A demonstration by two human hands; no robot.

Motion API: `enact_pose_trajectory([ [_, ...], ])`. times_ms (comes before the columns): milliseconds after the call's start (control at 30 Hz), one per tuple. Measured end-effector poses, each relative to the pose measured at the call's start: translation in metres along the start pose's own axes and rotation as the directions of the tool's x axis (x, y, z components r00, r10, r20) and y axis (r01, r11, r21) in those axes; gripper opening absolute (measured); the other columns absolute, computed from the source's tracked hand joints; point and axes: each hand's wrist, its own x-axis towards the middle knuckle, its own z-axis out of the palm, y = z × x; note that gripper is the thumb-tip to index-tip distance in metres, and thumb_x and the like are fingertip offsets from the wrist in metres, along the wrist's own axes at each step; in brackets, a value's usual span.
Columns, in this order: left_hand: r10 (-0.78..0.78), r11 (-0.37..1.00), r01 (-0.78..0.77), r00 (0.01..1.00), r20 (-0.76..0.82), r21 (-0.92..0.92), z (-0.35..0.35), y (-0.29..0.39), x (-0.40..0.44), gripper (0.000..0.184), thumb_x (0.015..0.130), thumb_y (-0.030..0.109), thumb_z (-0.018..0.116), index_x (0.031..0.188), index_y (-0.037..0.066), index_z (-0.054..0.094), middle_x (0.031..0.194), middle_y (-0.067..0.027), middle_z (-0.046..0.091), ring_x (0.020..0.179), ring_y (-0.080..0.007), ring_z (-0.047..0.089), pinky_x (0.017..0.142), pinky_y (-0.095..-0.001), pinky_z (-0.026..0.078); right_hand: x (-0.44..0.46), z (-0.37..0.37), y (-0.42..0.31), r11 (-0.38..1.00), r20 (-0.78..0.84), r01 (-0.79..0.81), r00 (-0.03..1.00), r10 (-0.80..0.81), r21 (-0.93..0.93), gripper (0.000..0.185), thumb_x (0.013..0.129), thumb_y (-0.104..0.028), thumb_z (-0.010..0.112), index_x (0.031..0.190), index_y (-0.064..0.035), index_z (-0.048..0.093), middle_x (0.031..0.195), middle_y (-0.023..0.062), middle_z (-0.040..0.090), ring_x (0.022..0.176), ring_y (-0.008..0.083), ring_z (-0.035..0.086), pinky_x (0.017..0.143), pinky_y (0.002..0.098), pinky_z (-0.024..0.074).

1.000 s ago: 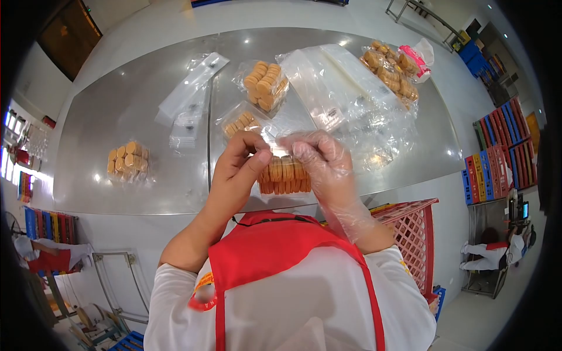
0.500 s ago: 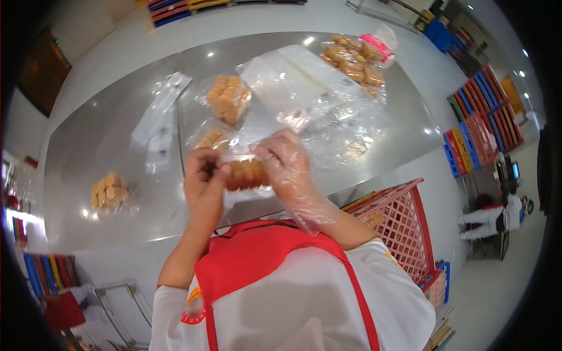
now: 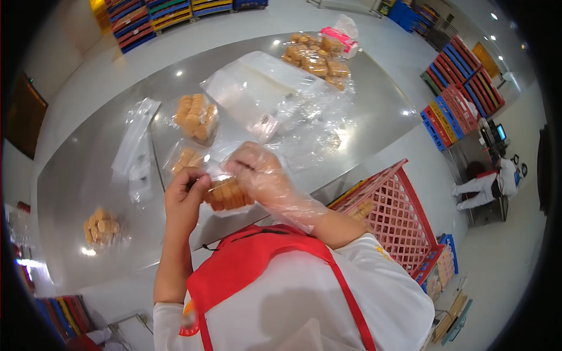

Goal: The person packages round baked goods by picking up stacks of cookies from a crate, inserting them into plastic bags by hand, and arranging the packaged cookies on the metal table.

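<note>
Between my hands is a clear plastic bag of golden-brown baked pieces [image 3: 228, 196], lined up in rows. My left hand [image 3: 186, 193], bare, pinches the bag's upper left corner between thumb and fingers. My right hand [image 3: 259, 175], in a clear plastic glove, is closed on the bag's upper right edge and covers part of it. Just beyond my left hand lies another bag of baked pieces [image 3: 187, 159]. Farther off sits a fuller bag [image 3: 196, 117], and one more bagged bundle [image 3: 101, 227] rests at the table's left.
A steel table [image 3: 70, 175] carries flat clear bags [image 3: 252, 82], narrow plastic sleeves [image 3: 136, 146] and a heap of packed goods [image 3: 316, 58] at the far edge. A pink crate [image 3: 392, 216] stands at my right. Stacked trays [image 3: 462, 70] and a person [image 3: 497, 181] are farther right.
The view has turned, so the table's contents appear farther left. Both hands keep hold of the bag, which now tilts more, and my right hand has come over its top edge.
</note>
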Motion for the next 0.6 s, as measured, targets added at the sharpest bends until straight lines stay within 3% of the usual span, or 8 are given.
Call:
enact_pose_trajectory([
  [100,0.152,0.972,-0.149,0.988,-0.006,0.180,0.000,0.015,0.000,0.012,0.090,0.011,0.067,0.092,0.000,0.063,0.079,-0.0019,0.061,0.067,-0.0075,0.053,0.060,-0.0227,0.043,0.008,-0.012,-0.011,0.992,0.041,0.124,0.992,-0.122,-0.036,0.007,0.083,-0.004,0.067,0.089,0.0005,0.068,0.087,0.0094,0.060,0.086,0.0219,0.059,0.081,0.0330,0.0468],
  [133,0.097,0.981,-0.096,0.995,0.000,0.166,-0.001,0.022,-0.001,0.012,0.090,0.011,0.067,0.091,0.000,0.063,0.081,-0.0022,0.061,0.068,-0.0077,0.053,0.061,-0.0234,0.044,0.012,-0.015,-0.013,0.977,0.063,0.214,0.975,-0.213,-0.004,0.010,0.084,-0.006,0.066,0.091,0.0003,0.069,0.091,0.0097,0.062,0.089,0.0218,0.060,0.084,0.0331,0.0474],
  [200,-0.004,0.992,0.002,1.000,0.020,0.127,-0.001,0.036,0.000,0.012,0.090,0.011,0.067,0.090,0.000,0.063,0.084,-0.0030,0.061,0.072,-0.0082,0.054,0.065,-0.0248,0.046,0.010,-0.018,-0.021,0.990,0.149,-0.041,0.989,0.021,0.132,0.010,0.089,-0.008,0.064,0.093,0.0013,0.066,0.091,0.0076,0.063,0.088,0.0172,0.059,0.082,0.0325,0.0480],
  [300,0.393,0.812,-0.366,0.919,0.038,0.455,0.001,0.033,0.002,0.012,0.091,0.012,0.066,0.095,0.001,0.061,0.087,-0.0003,0.060,0.078,-0.0074,0.055,0.067,-0.0236,0.045,0.008,-0.011,-0.014,0.971,0.127,-0.156,0.983,0.134,0.181,0.008,0.092,-0.006,0.061,0.092,0.0007,0.066,0.090,0.0055,0.065,0.085,0.0125,0.058,0.081,0.0299,0.0477],
  [400,0.225,0.974,-0.223,0.967,-0.119,0.024,0.010,0.024,0.005,0.012,0.091,0.012,0.066,0.096,0.002,0.062,0.089,0.0008,0.060,0.080,-0.0067,0.054,0.069,-0.0225,0.044,0.007,-0.009,-0.022,0.925,0.096,-0.205,0.978,0.184,0.319,0.008,0.093,-0.004,0.059,0.091,0.0002,0.066,0.086,0.0034,0.066,0.082,0.0100,0.057,0.079,0.0277,0.0474],
  [500,-0.088,0.954,0.118,0.989,0.120,-0.277,0.001,0.032,-0.003,0.012,0.092,0.013,0.065,0.097,0.003,0.062,0.090,0.0005,0.062,0.080,-0.0071,0.055,0.070,-0.0224,0.045,0.007,-0.010,-0.028,0.894,0.135,-0.296,0.955,0.265,0.337,0.008,0.093,-0.005,0.061,0.091,-0.0001,0.066,0.087,0.0022,0.066,0.083,0.0083,0.056,0.078,0.0266,0.0473],
  [600,-0.106,0.977,0.101,0.994,-0.014,-0.187,0.005,0.024,-0.015,0.015,0.093,0.016,0.065,0.091,0.002,0.064,0.085,-0.0008,0.063,0.074,-0.0084,0.053,0.071,-0.0241,0.045,0.002,-0.009,-0.023,0.869,0.201,-0.371,0.926,0.320,0.328,0.012,0.092,-0.009,0.064,0.098,0.0017,0.065,0.099,0.0106,0.070,0.092,0.0162,0.063,0.088,0.0311,0.0491],
])
